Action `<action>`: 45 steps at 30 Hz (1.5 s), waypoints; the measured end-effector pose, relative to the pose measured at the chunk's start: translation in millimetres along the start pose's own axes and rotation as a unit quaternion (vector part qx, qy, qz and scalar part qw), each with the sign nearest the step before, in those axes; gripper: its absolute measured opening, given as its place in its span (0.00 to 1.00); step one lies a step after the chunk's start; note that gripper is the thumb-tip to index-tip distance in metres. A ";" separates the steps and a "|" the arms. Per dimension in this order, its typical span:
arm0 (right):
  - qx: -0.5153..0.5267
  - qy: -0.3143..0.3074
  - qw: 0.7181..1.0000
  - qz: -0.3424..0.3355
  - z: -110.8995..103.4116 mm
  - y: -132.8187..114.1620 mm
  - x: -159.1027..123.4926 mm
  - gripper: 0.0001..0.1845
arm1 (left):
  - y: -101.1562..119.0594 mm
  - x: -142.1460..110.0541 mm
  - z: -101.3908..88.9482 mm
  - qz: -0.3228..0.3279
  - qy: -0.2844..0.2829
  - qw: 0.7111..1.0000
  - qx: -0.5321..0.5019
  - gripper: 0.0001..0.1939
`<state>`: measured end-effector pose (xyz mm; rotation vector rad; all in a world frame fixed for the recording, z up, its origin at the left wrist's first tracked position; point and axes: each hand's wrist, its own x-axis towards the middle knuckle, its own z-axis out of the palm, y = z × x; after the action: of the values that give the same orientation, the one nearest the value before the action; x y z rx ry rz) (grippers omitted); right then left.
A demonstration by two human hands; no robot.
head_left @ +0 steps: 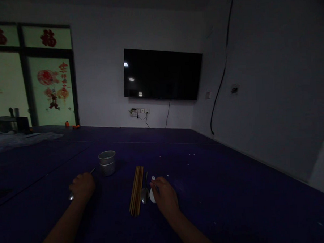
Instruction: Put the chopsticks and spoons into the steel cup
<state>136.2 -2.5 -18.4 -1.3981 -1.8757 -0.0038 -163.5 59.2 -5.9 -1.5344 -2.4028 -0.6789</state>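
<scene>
My left hand is closed around a metal spoon; its bowl shows below the fingers and its handle tip sticks out above them. Just right of that hand stands a metal cup, upright. In the middle lies a row of several wooden chopsticks, side by side. Another metal spoon rests against their right side, bowl toward me. My right hand has thumb and fingers closed at the handle of a white spoon, which lies beside the metal one and is partly covered by the fingers.
Purple mats cover the surface, with small white scraps on the right. Clear plastic sheeting lies at the far left near a dark box. Small orange objects sit by the back wall, below and left of a wall-mounted television.
</scene>
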 end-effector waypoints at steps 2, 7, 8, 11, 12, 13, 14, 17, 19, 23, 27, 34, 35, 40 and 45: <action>0.001 0.001 1.000 -0.001 -0.7 -1.0 0.0 0.18 | 5.9 -4.2 -12.9 -0.040 0.031 0.999 0.006 0.19; 0.018 0.003 1.000 0.002 -1.7 -2.2 0.4 0.18 | 20.5 -6.3 -47.6 -0.038 0.158 0.982 -0.099 0.17; 0.023 0.006 1.000 0.000 -1.2 -2.1 0.4 0.18 | 24.1 -6.9 -50.5 -0.019 0.200 0.971 -0.131 0.17; 0.039 0.018 0.999 -0.011 0.5 -2.2 -0.1 0.17 | 40.4 -15.9 -45.3 0.116 0.288 0.927 -0.211 0.16; 0.043 0.021 0.999 -0.015 0.9 -2.5 -0.5 0.17 | 47.8 -22.1 -39.5 0.170 0.290 0.912 -0.234 0.15; 0.045 0.023 0.998 -0.020 0.9 -3.0 -1.0 0.17 | 56.0 -30.0 -32.5 0.219 0.279 0.899 -0.255 0.15; 0.048 0.025 0.998 -0.027 0.6 -3.7 -1.6 0.17 | 64.7 -39.1 -24.8 0.285 0.252 0.884 -0.272 0.15; 0.064 0.032 0.996 -0.056 -2.2 -5.5 -3.2 0.19 | 90.4 -69.5 -3.8 0.436 0.098 0.834 -0.323 0.15; 0.076 0.029 0.994 -0.073 -4.4 -5.6 -3.7 0.23 | 103.4 -86.8 3.9 0.437 0.033 0.828 -0.351 0.16; 0.084 0.020 0.990 -0.108 -5.1 -3.0 -3.5 0.27 | 113.3 -103.8 3.9 0.456 -0.015 0.796 -0.398 0.19; 0.109 0.023 0.986 -0.124 -4.3 -3.6 -3.2 0.24 | 110.3 -104.6 0.4 0.461 -0.017 0.785 -0.414 0.20; 0.090 0.028 0.989 -0.116 -7.7 -9.5 -3.9 0.14 | 109.7 -101.6 15.5 0.506 0.121 0.757 -0.394 0.15; 0.078 0.029 0.991 -0.110 -6.8 -9.2 -4.0 0.13 | 110.4 -101.5 17.4 0.500 0.115 0.764 -0.391 0.15; 0.073 0.038 0.993 -0.082 -3.2 -5.8 -1.0 0.14 | 113.0 -101.6 16.8 0.485 0.098 0.784 -0.376 0.16; 0.133 0.118 0.984 0.015 -11.2 5.3 7.7 0.16 | 115.4 -101.6 0.2 0.493 0.069 0.804 -0.326 0.17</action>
<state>146.3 1.0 -8.4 -1.1869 -1.5943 0.0888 -15.6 18.5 -17.2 -2.5019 -0.9438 -1.2983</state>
